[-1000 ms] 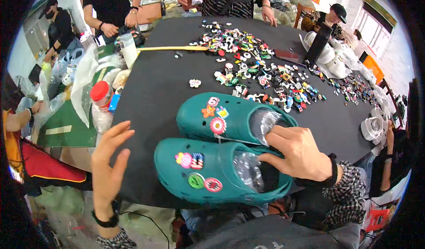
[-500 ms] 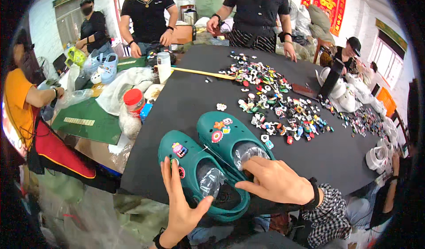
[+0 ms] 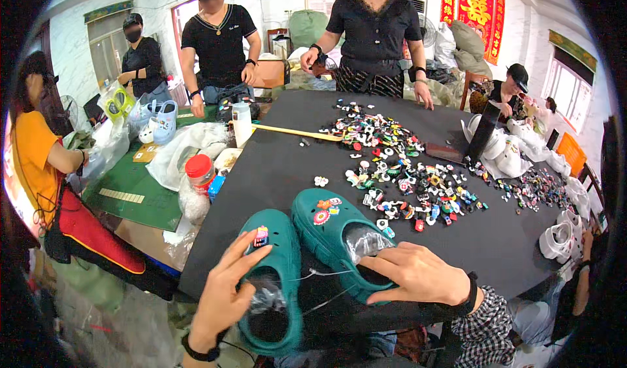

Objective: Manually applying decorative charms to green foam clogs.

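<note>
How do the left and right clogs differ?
The left clog points nearly straight ahead; the right clog slants, toe leftward. The left clog has the left hand over its outer side; the right clog has the right hand at its opening. Both are green, carry charms and hold clear plastic.

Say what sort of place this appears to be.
Probably a small footwear workshop: a pair of teal clogs carries bright charms, a large spread of loose small charms covers part of the black table, and blue clogs stand at the left.

Small workshop | green clogs [image 3: 334, 236] | heaped charms [image 3: 382, 133] | black worktable [image 3: 274, 165] | co-workers [image 3: 379, 31] | stuffed sacks [image 3: 467, 41]
</note>
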### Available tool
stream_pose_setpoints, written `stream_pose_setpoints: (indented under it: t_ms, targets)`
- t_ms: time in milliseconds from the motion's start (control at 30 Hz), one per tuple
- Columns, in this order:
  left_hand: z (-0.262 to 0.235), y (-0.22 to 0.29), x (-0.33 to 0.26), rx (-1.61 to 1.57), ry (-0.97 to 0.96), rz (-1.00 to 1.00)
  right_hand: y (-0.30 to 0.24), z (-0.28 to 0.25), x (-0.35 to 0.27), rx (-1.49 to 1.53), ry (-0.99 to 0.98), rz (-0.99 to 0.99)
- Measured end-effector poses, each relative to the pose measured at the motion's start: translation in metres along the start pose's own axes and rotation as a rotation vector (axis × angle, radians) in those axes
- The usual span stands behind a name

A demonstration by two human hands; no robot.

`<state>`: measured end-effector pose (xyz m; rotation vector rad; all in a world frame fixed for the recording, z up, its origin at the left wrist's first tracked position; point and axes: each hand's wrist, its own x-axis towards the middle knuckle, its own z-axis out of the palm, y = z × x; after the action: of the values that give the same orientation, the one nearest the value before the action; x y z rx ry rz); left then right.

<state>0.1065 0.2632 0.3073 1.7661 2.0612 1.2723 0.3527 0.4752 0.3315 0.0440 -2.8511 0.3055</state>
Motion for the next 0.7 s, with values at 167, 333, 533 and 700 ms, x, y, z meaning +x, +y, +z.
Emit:
stream_pose_setpoints:
  t_ms: [167,333,533,700]
  targets:
    - [-0.021,-0.003,-0.004,0.223,-0.04,0.042,-0.011,-0.002,0.011,0.078,-0.04,-0.093]
    - [-0.012,0.035,-0.027,0.147,0.096,-0.009,-0.023,0.002,0.044,0.076,0.115,-0.237]
    - [0.01,0.056,-0.069,0.02,-0.103,0.025,-0.028,0.017,0.078,0.122,0.168,-0.317]
    - [0.015,0.043,-0.073,-0.736,0.245,-0.263,-0.036,0.027,0.08,0.279,-0.186,-0.419]
